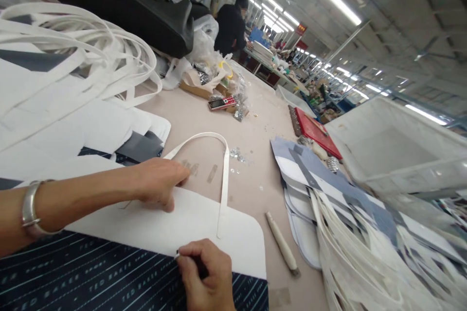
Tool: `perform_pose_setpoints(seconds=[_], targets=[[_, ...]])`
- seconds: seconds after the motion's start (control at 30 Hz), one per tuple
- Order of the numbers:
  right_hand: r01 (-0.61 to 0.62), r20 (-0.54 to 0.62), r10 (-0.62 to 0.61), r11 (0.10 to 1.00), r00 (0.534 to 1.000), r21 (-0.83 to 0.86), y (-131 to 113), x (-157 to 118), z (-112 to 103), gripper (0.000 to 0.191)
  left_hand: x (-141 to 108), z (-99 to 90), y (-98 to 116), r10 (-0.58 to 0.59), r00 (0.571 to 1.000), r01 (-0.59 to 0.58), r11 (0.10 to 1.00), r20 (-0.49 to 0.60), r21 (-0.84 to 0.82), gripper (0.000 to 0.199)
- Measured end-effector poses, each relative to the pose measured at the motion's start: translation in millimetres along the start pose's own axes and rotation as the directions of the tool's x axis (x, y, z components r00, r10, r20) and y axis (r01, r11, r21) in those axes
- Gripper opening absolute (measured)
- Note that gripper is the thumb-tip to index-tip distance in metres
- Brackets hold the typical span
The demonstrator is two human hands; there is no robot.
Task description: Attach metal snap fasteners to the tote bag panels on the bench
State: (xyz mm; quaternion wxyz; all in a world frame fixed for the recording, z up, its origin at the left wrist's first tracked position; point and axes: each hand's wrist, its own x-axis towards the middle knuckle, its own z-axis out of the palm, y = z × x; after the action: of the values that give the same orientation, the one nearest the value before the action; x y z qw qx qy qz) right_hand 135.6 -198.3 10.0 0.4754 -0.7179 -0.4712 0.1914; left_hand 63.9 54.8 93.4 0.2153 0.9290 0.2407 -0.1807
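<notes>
A bag panel, with a white band (241, 238) above dark navy cloth (124, 272) printed with pale lines and lettering, lies in front of me. A white strap handle (225, 175) loops up from the band. My left hand (158, 184), a silver bangle at its wrist, reaches over the band's upper edge near the strap's left end. Its fingers are stretched out and the thumb is apart. Lower down, my right hand (207, 274) pinches a tiny pale and dark piece at the seam between band and cloth; its kind is too small to tell.
White panels with coiled straps (109, 53) pile up at left. Right of my work are a beige-handled tool (280, 243), grey-blue strapped panels (302, 180) and a white bin (394, 141). Small metal discs (237, 155) and a red phone (222, 102) lie beyond. A person (229, 26) stands farther off.
</notes>
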Motion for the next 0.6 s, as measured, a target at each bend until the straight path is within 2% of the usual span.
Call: perform_pose_setpoints(seconds=[0.1,0.27,0.4,0.5,0.6], targets=[[-0.073,-0.012,0.073,0.997,0.997,0.012,0.8,1.9,-10.0,0.011,5.0,-14.3,0.9,-0.012,1.000,0.012,1.000,0.028,-0.005,0.016],[-0.182,0.019,0.181,0.981,0.983,0.062,-2.5,12.3,-23.2,0.016,9.5,-31.5,-4.7,-0.063,0.998,0.063,0.993,-0.004,-0.097,0.018],[-0.179,-0.002,0.179,0.983,0.984,0.039,-3.8,23.1,-22.9,0.017,14.8,-28.7,-11.7,-0.061,0.998,0.058,0.984,-0.014,-0.166,0.021],[-0.133,-0.033,0.133,0.991,0.991,0.000,-1.5,31.0,-23.8,0.017,20.7,-21.0,-18.2,0.009,0.999,-0.001,0.974,0.036,-0.226,0.016],[-0.145,-0.009,0.145,0.989,0.989,-0.017,1.5,38.6,-26.7,0.016,28.6,-15.2,-26.7,0.082,0.990,-0.045,0.951,0.111,-0.306,0.018]])
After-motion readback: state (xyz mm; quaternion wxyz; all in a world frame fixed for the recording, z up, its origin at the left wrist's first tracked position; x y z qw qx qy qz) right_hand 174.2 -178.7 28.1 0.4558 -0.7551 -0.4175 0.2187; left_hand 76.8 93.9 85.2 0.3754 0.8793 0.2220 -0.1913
